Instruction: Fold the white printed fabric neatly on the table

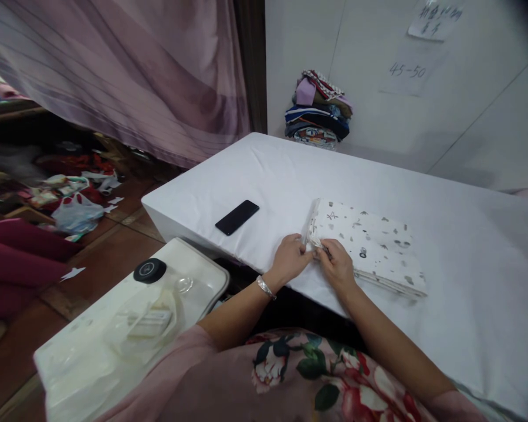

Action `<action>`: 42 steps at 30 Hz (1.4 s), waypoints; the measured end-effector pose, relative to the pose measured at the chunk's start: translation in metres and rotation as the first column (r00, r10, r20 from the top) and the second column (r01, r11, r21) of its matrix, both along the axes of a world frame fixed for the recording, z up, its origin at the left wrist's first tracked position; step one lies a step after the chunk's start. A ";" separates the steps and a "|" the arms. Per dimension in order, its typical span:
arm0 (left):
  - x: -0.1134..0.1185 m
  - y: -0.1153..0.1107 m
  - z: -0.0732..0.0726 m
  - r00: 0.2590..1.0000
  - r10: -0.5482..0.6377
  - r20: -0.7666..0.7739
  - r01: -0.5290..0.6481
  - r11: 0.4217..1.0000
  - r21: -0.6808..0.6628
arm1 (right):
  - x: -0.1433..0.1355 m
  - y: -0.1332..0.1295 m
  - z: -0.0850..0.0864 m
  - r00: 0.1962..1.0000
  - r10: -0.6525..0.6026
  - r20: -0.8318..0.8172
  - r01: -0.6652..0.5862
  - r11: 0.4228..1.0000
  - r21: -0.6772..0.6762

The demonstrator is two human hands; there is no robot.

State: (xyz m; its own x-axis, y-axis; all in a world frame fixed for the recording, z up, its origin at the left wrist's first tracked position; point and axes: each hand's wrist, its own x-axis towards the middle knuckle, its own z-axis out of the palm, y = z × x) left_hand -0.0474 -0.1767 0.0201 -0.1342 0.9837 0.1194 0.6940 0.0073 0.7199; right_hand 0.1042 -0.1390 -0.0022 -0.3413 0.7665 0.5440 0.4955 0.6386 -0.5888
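Note:
A folded white cloth (pixel 369 243) with a scattered grey and black print lies flat on the white-covered table (pixel 462 258), in front of me and to the right. At its near left corner my right hand (pixel 338 266) pinches the folded edge between thumb and fingers. My left hand (pixel 290 258), with a silver bracelet at the wrist, is closed at the same corner, its thumb close to the right hand's fingers. A small bunched bit of the cloth shows between the two hands. What lies under the fingers is partly hidden.
A black phone (pixel 237 217) lies left of the cloth. Folded garments (pixel 319 114) are stacked behind the table, against the wall. Beside me at lower left, a white appliance top (pixel 88 328) carries a round black object (pixel 150 270). Bags (pixel 78 212) and clutter lie on the floor.

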 end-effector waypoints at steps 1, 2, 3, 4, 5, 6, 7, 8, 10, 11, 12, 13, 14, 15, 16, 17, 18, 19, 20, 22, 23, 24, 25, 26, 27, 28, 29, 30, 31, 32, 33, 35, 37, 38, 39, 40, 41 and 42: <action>0.001 0.002 0.001 1.000 -0.002 0.002 0.002 1.000 -0.002 | 0.000 0.000 0.000 1.000 0.003 -0.001 -0.003 1.000 0.005; 0.002 0.004 0.002 1.000 -0.003 0.014 0.003 1.000 -0.003 | 0.000 0.000 0.000 1.000 0.006 -0.004 -0.006 1.000 0.012; 0.002 0.006 0.003 0.999 -0.004 0.039 0.005 1.000 -0.006 | 0.000 0.000 0.000 1.000 0.009 -0.007 -0.009 1.000 0.019; 0.002 0.008 0.003 0.997 -0.006 0.074 0.006 1.000 -0.012 | 0.000 0.000 0.001 1.000 0.011 -0.011 -0.011 1.000 0.026; 0.001 0.010 0.003 0.993 -0.002 0.115 0.005 1.000 -0.022 | 0.000 -0.001 0.001 1.000 0.013 -0.012 -0.013 0.999 0.033; 0.000 0.012 0.002 0.988 0.005 0.153 0.001 0.999 -0.035 | 0.000 -0.002 0.002 1.000 0.014 -0.010 -0.014 0.999 0.041; -0.002 0.014 0.001 0.983 0.014 0.181 -0.006 0.999 -0.045 | -0.001 -0.002 0.002 1.000 0.018 0.000 -0.018 0.999 0.050; -0.003 0.015 0.000 0.981 0.025 0.194 -0.015 0.999 -0.051 | -0.001 -0.003 0.002 1.000 0.022 0.018 -0.023 0.998 0.061; -0.006 0.015 -0.003 0.982 0.041 0.183 -0.033 0.998 -0.044 | -0.003 -0.004 0.002 0.997 0.025 0.072 -0.032 0.995 0.092; -0.007 0.014 -0.004 0.985 0.042 0.169 -0.037 0.999 -0.035 | -0.003 -0.004 0.002 0.994 0.025 0.102 -0.036 0.994 0.108; -0.008 0.013 -0.005 0.987 0.041 0.156 -0.037 0.999 -0.026 | -0.003 -0.004 0.001 0.991 0.027 0.128 -0.042 0.992 0.119; -0.008 0.012 -0.005 0.988 0.039 0.148 -0.036 0.999 -0.021 | -0.004 -0.004 0.001 0.989 0.030 0.143 -0.048 0.991 0.123; -0.008 0.011 -0.005 0.989 0.036 0.144 -0.034 0.999 -0.019 | -0.004 -0.003 0.001 0.989 0.032 0.143 -0.050 0.991 0.123; -0.009 0.011 -0.005 0.989 0.031 0.144 -0.028 0.999 -0.020 | -0.004 -0.003 0.001 0.991 0.034 0.133 -0.050 0.992 0.120; -0.009 0.010 -0.005 0.989 0.025 0.145 -0.022 1.000 -0.023 | -0.004 -0.003 0.000 0.992 0.033 0.119 -0.047 0.992 0.118; -0.009 0.010 -0.005 0.989 0.019 0.146 -0.016 1.000 -0.023 | -0.004 -0.003 0.000 0.993 0.031 0.114 -0.044 0.992 0.118; -0.010 0.009 -0.004 0.989 0.015 0.146 -0.012 1.000 -0.021 | -0.004 -0.003 0.000 0.992 0.027 0.122 -0.042 0.992 0.123; -0.010 0.010 -0.005 0.989 0.013 0.145 -0.010 1.000 -0.019 | -0.004 -0.004 0.000 0.989 0.023 0.145 -0.042 0.991 0.130; -0.010 0.010 -0.005 0.989 0.016 0.145 -0.013 1.000 -0.019 | -0.005 -0.004 0.000 0.984 0.021 0.176 -0.046 0.989 0.139; -0.011 0.010 -0.006 0.988 0.025 0.153 -0.022 1.000 -0.023 | -0.005 -0.004 0.000 0.974 0.022 0.224 -0.056 0.987 0.148; -0.011 0.011 -0.007 0.987 0.023 0.162 -0.019 0.999 -0.027 | -0.005 -0.004 -0.001 0.973 0.021 0.228 -0.056 0.987 0.149; -0.012 0.011 -0.008 0.984 0.016 0.176 -0.011 0.999 -0.032 | -0.005 -0.004 -0.001 0.975 0.022 0.222 -0.056 0.988 0.145; -0.013 0.011 -0.008 0.981 0.008 0.194 0.000 0.999 -0.037 | -0.005 -0.004 -0.002 0.977 0.025 0.212 -0.055 0.988 0.141; -0.014 0.011 -0.008 0.977 -0.002 0.214 0.011 0.999 -0.042 | -0.005 -0.004 -0.003 0.979 0.026 0.202 -0.055 0.989 0.138; -0.015 0.011 -0.008 0.973 -0.008 0.233 0.020 0.999 -0.047 | -0.005 -0.003 -0.003 0.980 0.027 0.197 -0.055 0.989 0.138; -0.015 0.011 -0.008 0.969 -0.014 0.247 0.027 0.998 -0.052 | -0.004 -0.003 -0.004 0.980 0.027 0.199 -0.056 0.989 0.138; -0.016 0.011 -0.007 0.966 -0.018 0.258 0.034 0.998 -0.056 | -0.004 -0.003 -0.004 0.978 0.028 0.207 -0.058 0.988 0.141; -0.016 0.011 -0.006 0.964 -0.022 0.264 0.038 0.998 -0.057 | -0.004 -0.004 -0.004 0.975 0.028 0.219 -0.061 0.988 0.145; -0.016 0.011 -0.006 0.963 -0.024 0.268 0.041 0.997 -0.058 | -0.005 -0.004 -0.004 0.972 0.026 0.232 -0.062 0.987 0.150; -0.016 0.011 -0.005 0.962 -0.028 0.270 0.045 0.997 -0.058 | -0.005 -0.004 -0.004 0.969 0.022 0.245 -0.062 0.986 0.156; -0.016 0.011 -0.004 0.962 -0.032 0.270 0.050 0.997 -0.059 | -0.005 -0.005 -0.004 0.966 0.017 0.258 -0.060 0.985 0.163; -0.016 0.011 -0.003 0.962 -0.041 0.269 0.060 0.996 -0.062 | -0.006 -0.005 -0.003 0.959 0.006 0.282 -0.056 0.984 0.170; -0.017 0.011 -0.003 0.959 -0.049 0.278 0.072 0.995 -0.072 | -0.007 -0.006 -0.003 0.954 0.002 0.300 -0.054 0.985 0.165; -0.018 0.012 -0.003 0.956 -0.049 0.291 0.073 0.995 -0.075 | -0.007 -0.006 -0.003 0.953 0.003 0.304 -0.054 0.985 0.161; -0.019 0.012 -0.003 0.950 -0.046 0.308 0.073 0.995 -0.075 | -0.007 -0.006 -0.004 0.952 0.004 0.305 -0.055 0.986 0.160; -0.019 0.012 -0.003 0.945 -0.044 0.324 0.071 0.995 -0.073 | -0.007 -0.006 -0.004 0.952 0.005 0.306 -0.057 0.985 0.161; -0.019 0.013 -0.004 0.941 -0.042 0.336 0.068 0.995 -0.069 | -0.008 -0.006 -0.005 0.952 0.004 0.305 -0.058 0.984 0.167; -0.019 0.013 -0.004 0.940 -0.037 0.340 0.063 0.996 -0.064 | -0.008 -0.006 -0.006 0.952 0.000 0.305 -0.057 0.982 0.177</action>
